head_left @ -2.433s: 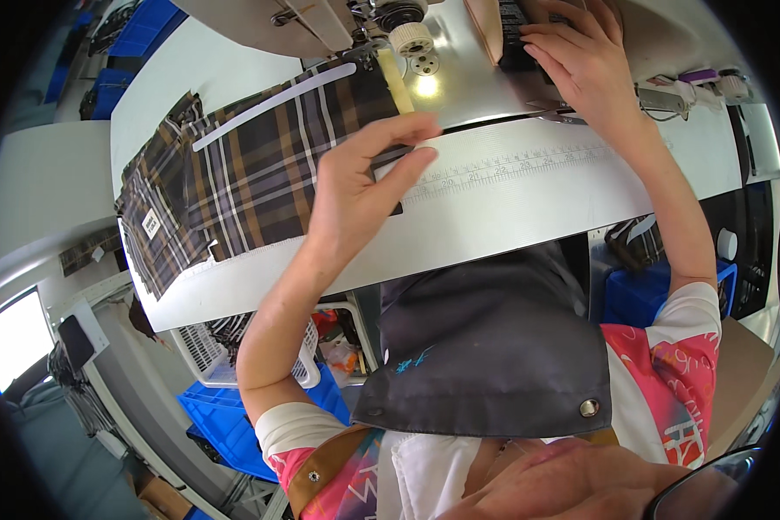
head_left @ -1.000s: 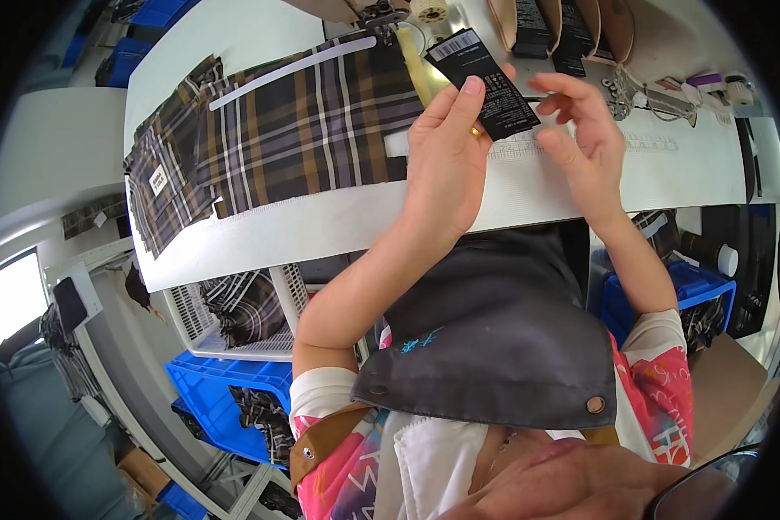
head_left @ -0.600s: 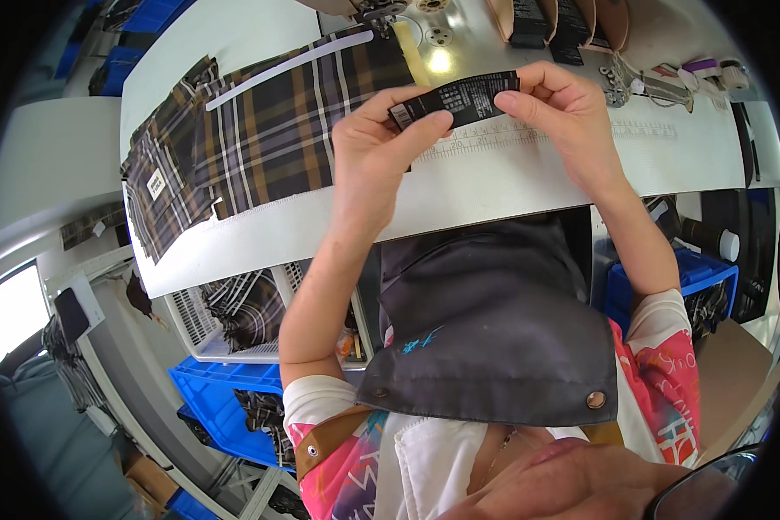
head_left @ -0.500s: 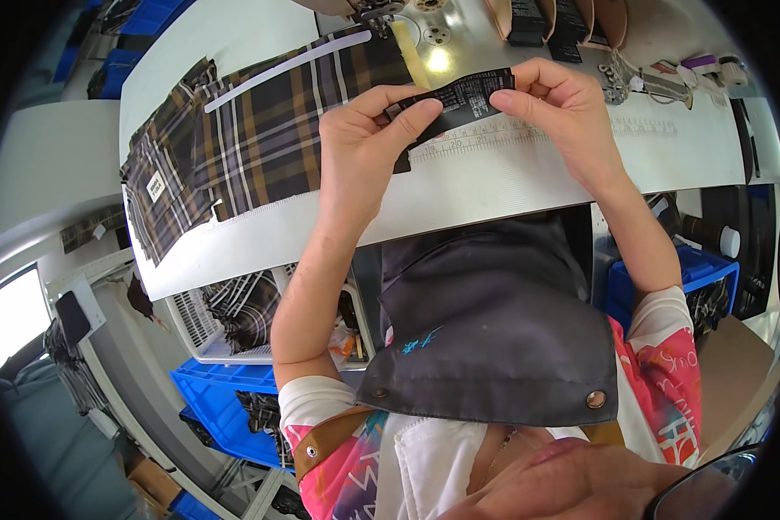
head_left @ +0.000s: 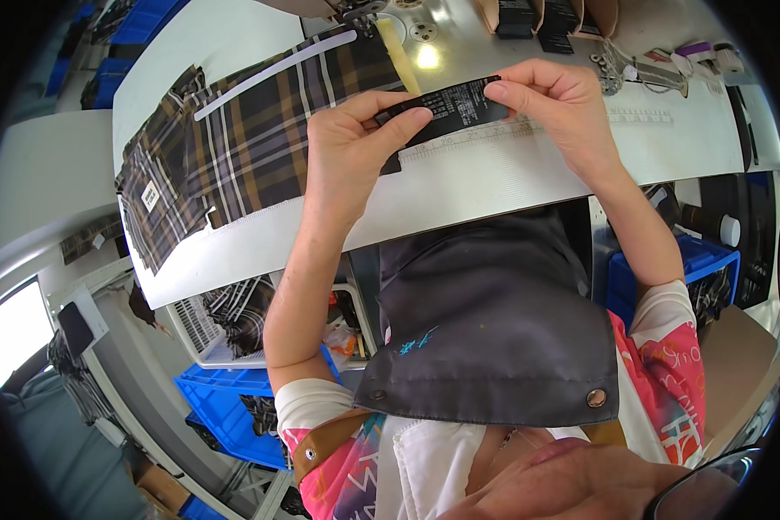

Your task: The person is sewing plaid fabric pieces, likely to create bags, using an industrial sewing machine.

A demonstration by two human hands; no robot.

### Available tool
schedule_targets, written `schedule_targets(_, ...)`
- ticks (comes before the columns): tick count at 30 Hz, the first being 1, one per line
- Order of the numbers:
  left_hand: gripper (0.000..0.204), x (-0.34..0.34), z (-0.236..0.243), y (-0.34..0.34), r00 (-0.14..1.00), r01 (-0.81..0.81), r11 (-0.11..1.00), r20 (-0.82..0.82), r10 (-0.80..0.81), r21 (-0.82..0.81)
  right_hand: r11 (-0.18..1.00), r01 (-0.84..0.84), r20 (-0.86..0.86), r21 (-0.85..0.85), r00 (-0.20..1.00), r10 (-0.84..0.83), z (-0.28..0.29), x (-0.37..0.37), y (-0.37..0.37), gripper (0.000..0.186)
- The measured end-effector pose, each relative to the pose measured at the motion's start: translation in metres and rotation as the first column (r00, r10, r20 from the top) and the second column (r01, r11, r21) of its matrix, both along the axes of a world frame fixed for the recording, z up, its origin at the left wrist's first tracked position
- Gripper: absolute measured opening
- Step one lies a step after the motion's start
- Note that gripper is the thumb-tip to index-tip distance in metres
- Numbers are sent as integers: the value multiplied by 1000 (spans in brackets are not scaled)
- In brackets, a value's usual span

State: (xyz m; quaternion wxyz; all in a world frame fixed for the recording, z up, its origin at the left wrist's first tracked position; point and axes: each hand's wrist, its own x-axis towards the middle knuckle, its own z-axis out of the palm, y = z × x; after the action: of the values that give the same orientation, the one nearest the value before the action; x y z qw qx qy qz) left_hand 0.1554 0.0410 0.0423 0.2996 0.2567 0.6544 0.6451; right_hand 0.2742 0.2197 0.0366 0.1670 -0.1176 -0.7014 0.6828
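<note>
Between my two hands a black printed fabric label (head_left: 458, 107) is stretched out, held over the table's ruler strip. My left hand (head_left: 355, 143) pinches its left end between thumb and fingers. At the other end, my right hand (head_left: 555, 102) has the label's upper right corner between thumb and forefinger. Just left of my left hand, a brown, black and white plaid fabric piece (head_left: 264, 130) lies flat on the table, with a pale strip (head_left: 277, 74) along its far side. A yellow strip (head_left: 398, 59) runs beside its right edge.
Sewing machine parts (head_left: 360, 10) stand at the back of the white table (head_left: 277, 227). Back right are dividers with black labels (head_left: 556, 30) and a pair of scissors (head_left: 646, 74). Below the table sit a white basket (head_left: 204, 342) and blue crates (head_left: 225, 407) holding plaid fabric.
The label has been pulled flatter and turned so more of its printed face shows. Both hands remain pinched on it. The whole view has shifted slightly.
</note>
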Motion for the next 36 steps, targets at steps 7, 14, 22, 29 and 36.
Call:
schedule_targets(7,18,1,0,1,1000,-3,1000,22,3,5,1000,-10,27,17,1000,10,1,1,1,13)
schedule_targets(14,17,0,2,2,997,15,998,78,-20,55,1000,-17,28,18,999,17,1,1,1,14)
schedule_targets(22,17,-3,1,1,996,34,999,86,-37,41,1000,-19,39,20,999,19,1,1,1,13)
schedule_targets(29,17,-9,13,5,990,107,987,-78,-117,-123,1000,-5,54,26,999,3,2,0,-3,13)
schedule_targets(36,8,-25,5,-13,932,-129,983,-323,165,128,991,-15,71,132,997,5,-1,-10,-17,17)
